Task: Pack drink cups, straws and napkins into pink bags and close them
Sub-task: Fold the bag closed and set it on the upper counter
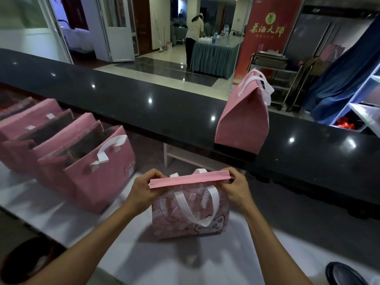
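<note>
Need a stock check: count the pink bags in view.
5, possibly more. One in both hands, top pinched flat. One closed on the black counter. Three open in a row at left. A darker shape at the far left edge may be another.

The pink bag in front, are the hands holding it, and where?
Yes. Left hand and right hand pinch the pink bag at the ends of its folded top edge.

Pink bag (190,214) matt, cloth-like; counter (144,95) glossy black stone; table (185,264) smooth, white.
</note>
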Available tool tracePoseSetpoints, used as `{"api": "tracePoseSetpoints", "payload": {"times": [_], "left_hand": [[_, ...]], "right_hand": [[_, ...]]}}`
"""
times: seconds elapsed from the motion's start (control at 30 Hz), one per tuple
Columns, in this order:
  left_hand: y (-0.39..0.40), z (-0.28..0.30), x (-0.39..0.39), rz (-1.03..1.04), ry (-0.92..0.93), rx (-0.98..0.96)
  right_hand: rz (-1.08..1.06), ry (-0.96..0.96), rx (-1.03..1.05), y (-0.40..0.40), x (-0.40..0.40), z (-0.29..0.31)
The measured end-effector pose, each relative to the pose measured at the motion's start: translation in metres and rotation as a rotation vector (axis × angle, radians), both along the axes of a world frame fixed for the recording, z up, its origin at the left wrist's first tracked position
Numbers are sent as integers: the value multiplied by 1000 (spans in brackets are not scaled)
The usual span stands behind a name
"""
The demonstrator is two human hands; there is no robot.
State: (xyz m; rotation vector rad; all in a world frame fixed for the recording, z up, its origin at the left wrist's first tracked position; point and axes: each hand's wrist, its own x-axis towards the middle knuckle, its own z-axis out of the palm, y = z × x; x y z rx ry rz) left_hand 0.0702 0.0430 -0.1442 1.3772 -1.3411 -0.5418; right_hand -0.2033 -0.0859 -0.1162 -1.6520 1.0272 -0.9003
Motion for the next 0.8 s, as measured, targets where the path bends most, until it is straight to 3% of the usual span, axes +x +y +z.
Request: {"api": "tracePoseSetpoints", "payload": {"times": [0.4, 0.53, 0.7, 0.8], "left_hand": [[7, -3, 8, -13, -298, -103], [8, -4, 4, -35, -521, -243], [7, 10, 8, -234, -885, -391], [9, 15, 11, -288, -978, -416]], "right_hand": [[-100, 30, -10, 4, -7, -10], [-81, 45, -48, 6, -13, -7], [-78, 103, -93, 4, -22, -6], [-73, 131, -102, 3, -22, -8]]}}
